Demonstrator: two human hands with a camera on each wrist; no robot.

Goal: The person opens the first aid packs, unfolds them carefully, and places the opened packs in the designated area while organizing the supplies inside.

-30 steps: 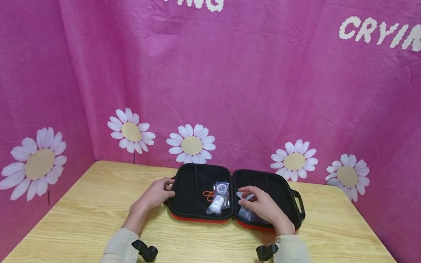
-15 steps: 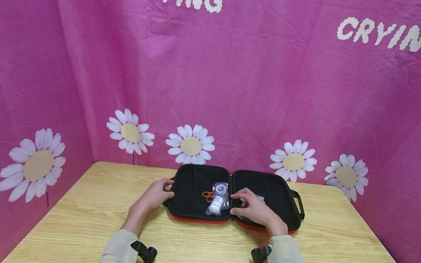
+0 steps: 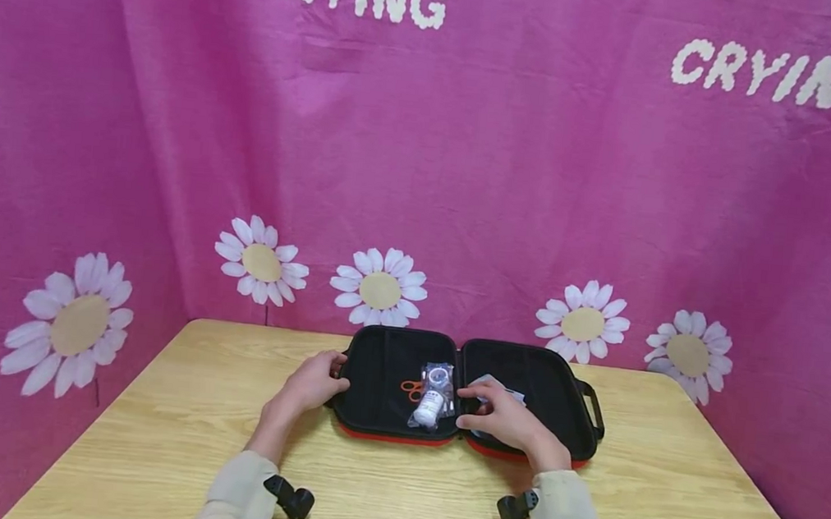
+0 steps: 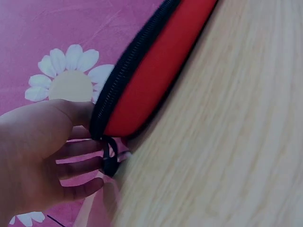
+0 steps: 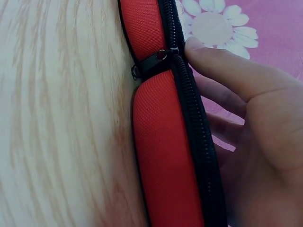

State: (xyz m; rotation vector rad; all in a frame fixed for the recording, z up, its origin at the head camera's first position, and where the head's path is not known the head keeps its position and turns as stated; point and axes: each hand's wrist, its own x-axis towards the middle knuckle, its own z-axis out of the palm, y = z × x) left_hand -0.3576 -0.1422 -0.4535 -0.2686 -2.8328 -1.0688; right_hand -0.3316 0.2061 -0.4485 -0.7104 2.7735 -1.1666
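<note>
A black-lined zippered case [image 3: 366, 399] with a red outside [image 5: 163, 142] lies unfolded on the table. My left hand [image 3: 312, 381] grips the case's left edge, its thumb on the zipper rim [image 4: 98, 116] and its fingers by a black loop [image 4: 111, 161]. My right hand [image 3: 501, 415] reaches over the right half, thumb tip at the rim near the hinge, fingers loosely bent over the inside. Partly under that hand is a clear packet [image 3: 515, 393]. In the left half lie orange-handled scissors [image 3: 411, 389], a white bottle in clear wrap [image 3: 428, 409] and a bagged roll [image 3: 438, 375].
The wooden table [image 3: 387, 496] extends in front of the case and to both sides. A black carry handle [image 3: 591, 408] sticks out at the case's right end. Behind hangs a pink cloth [image 3: 482, 175] with daisies and lettering.
My right hand has moved left from above the clear packet to the hinge side of the right half. The packet's upper right part now shows beyond the hand. My left hand has stayed put.
</note>
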